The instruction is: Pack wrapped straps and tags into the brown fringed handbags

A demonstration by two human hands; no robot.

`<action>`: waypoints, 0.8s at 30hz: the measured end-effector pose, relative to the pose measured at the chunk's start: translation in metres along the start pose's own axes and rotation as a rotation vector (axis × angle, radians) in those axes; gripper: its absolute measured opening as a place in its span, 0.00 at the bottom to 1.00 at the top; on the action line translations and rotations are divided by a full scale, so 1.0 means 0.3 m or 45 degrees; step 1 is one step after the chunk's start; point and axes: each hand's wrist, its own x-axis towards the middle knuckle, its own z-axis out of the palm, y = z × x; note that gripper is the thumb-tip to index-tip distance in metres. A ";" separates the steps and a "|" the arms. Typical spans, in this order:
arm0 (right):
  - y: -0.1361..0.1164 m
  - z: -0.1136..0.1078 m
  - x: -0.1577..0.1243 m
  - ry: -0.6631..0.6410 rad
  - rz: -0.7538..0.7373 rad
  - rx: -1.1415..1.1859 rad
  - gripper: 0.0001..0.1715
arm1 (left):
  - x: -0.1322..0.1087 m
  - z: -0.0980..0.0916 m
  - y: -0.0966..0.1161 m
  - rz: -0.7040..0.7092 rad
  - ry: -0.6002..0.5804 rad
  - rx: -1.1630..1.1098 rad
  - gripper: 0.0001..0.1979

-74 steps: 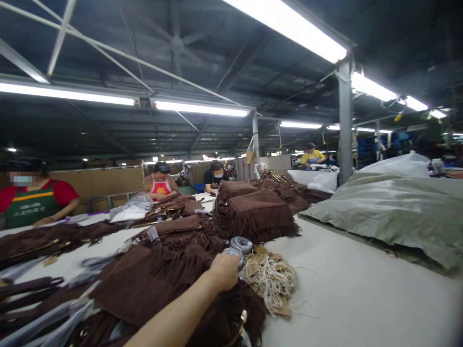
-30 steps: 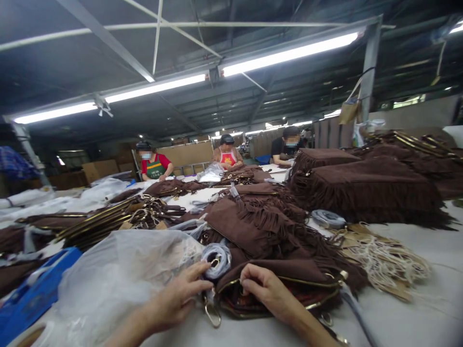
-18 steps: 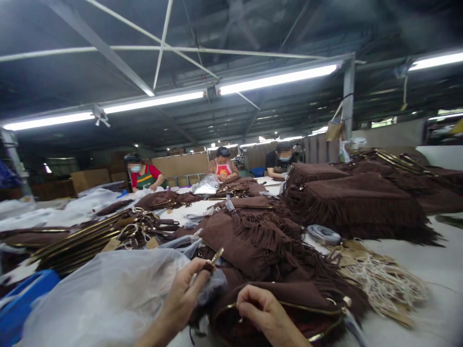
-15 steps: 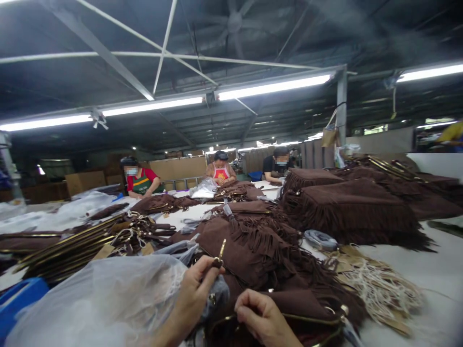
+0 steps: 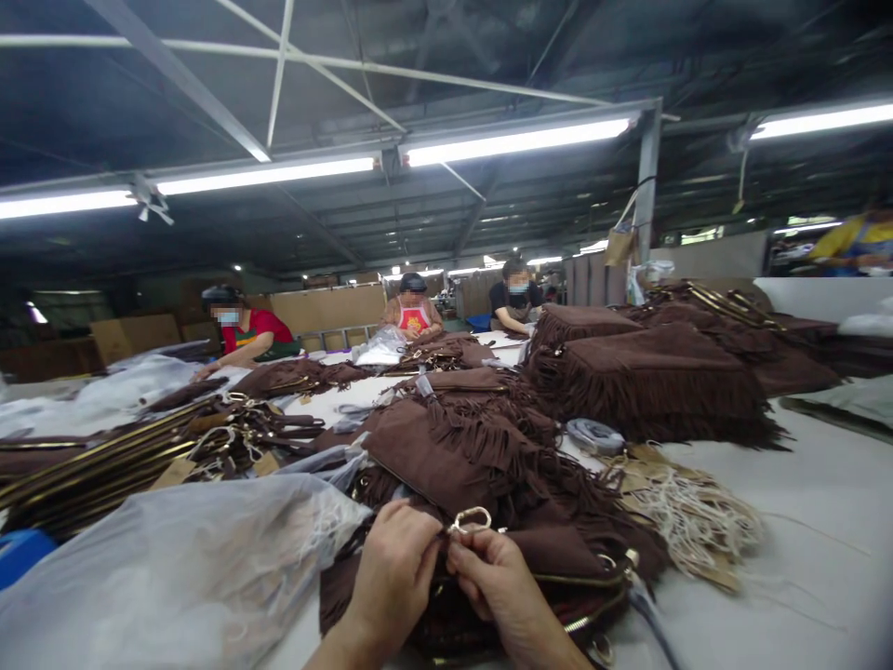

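A gold snap hook (image 5: 473, 519) shows above my fingertips, where both hands meet in front of me. My left hand (image 5: 397, 566) is closed at its left end, on what looks like the dark strap it hangs from; the fingers hide most of that. Thumb and forefinger of my right hand (image 5: 499, 584) pinch the hook's base. Under the hands lies a brown suede bag (image 5: 558, 558) with an unzipped gold zipper (image 5: 586, 616) and a ring at its right end. Further fringed brown bags (image 5: 433, 456) are heaped just behind.
A cloudy plastic bag (image 5: 174, 549) spreads at left, beside a stack of gold-edged brown pieces (image 5: 112, 465). Paper tags with white strings (image 5: 698, 521) and a grey coil (image 5: 594, 435) lie at right. Fringed bags (image 5: 656, 372) are piled behind. Several co-workers sit across the table.
My right hand, apart before, has come up to meet my left at the gold hook. The hook has turned from upright to lying sideways. The view has shifted slightly.
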 end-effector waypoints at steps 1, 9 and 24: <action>0.000 0.000 0.000 0.008 0.006 -0.007 0.30 | -0.002 -0.002 0.002 0.034 -0.006 0.032 0.11; -0.019 0.002 -0.013 0.006 0.021 -0.033 0.23 | 0.006 -0.038 -0.001 0.145 0.085 0.168 0.13; -0.012 -0.006 -0.008 0.018 -0.044 0.145 0.34 | -0.014 -0.036 0.011 0.120 -0.037 -0.138 0.13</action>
